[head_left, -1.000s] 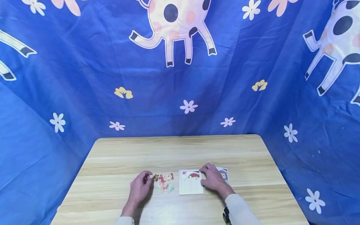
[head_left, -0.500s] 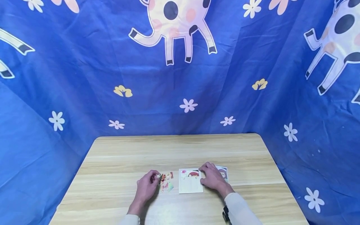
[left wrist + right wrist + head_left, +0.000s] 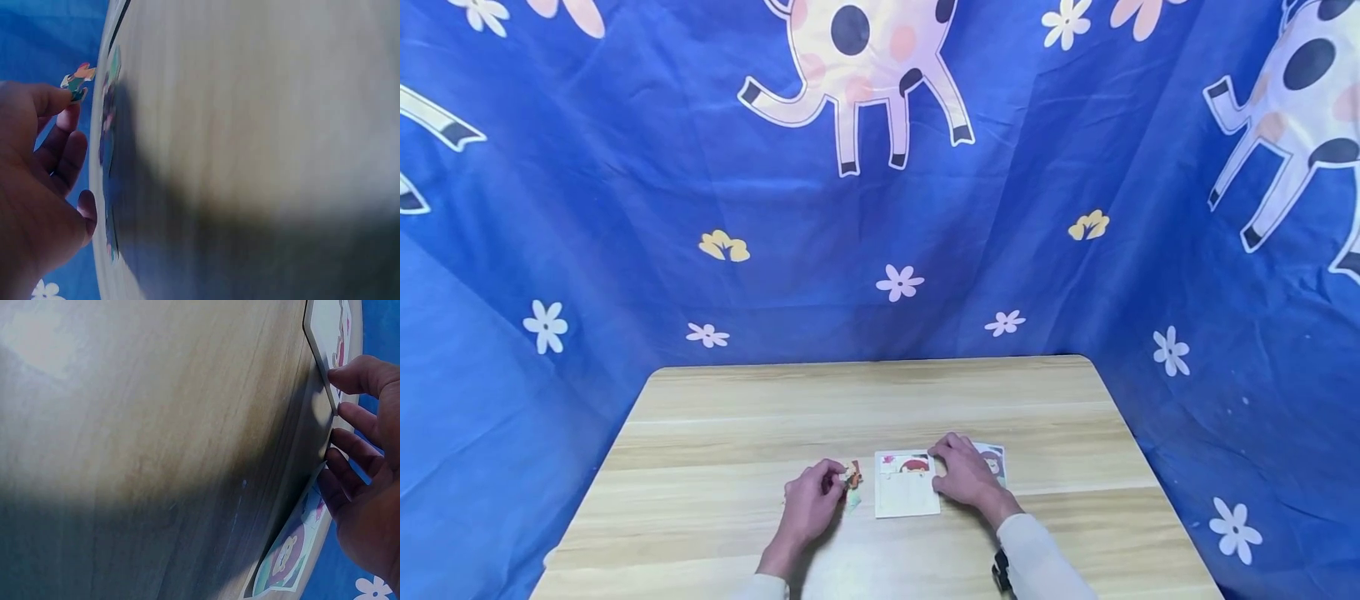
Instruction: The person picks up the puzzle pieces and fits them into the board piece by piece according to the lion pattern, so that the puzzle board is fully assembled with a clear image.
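Observation:
My left hand [image 3: 811, 502] pinches a small jigsaw piece [image 3: 78, 81] between thumb and forefinger, held above the table in the left wrist view. Beneath that hand lie loose jigsaw pieces [image 3: 109, 125], mostly hidden by it in the head view. To their right is a white square puzzle board [image 3: 907, 497]; picture pieces fill a strip along its top, and its lower part is plain white. My right hand [image 3: 964, 475] rests at the board's right side, thumb and forefinger touching its edge, the other fingers loosely bent.
A picture card [image 3: 289, 557] with a lion on it lies partly beneath my right hand. The wooden table [image 3: 737, 417] carries all these things. A blue patterned cloth [image 3: 805, 217] hangs behind it and at both sides.
My left hand has moved right over the loose pieces with the jigsaw piece, covering more of them. My right hand and the board stay in place.

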Demonstrator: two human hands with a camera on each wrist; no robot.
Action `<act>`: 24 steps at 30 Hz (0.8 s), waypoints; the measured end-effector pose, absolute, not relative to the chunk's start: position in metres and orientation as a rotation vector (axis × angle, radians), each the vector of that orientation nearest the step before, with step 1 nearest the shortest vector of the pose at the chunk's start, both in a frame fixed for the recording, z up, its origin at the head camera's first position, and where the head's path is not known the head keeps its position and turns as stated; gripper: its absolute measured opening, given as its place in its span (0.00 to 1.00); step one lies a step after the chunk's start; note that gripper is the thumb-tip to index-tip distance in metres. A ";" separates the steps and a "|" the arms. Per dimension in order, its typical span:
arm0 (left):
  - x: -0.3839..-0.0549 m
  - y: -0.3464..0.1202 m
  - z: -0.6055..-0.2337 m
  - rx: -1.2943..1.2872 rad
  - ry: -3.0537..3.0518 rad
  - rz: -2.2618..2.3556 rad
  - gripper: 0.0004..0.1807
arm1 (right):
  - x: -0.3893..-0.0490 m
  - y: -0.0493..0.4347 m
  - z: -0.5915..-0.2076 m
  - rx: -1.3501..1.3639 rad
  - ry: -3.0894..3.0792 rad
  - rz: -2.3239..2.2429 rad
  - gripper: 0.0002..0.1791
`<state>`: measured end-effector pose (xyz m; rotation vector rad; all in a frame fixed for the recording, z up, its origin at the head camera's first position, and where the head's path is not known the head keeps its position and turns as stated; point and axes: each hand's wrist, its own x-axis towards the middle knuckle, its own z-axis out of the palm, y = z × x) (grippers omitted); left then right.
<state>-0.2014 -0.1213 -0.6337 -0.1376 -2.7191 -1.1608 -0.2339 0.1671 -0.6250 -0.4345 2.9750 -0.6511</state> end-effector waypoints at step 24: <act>-0.201 -0.078 -0.643 -0.312 -2.719 -1.117 0.08 | -0.236 0.169 -0.625 -0.433 2.977 -0.662 0.29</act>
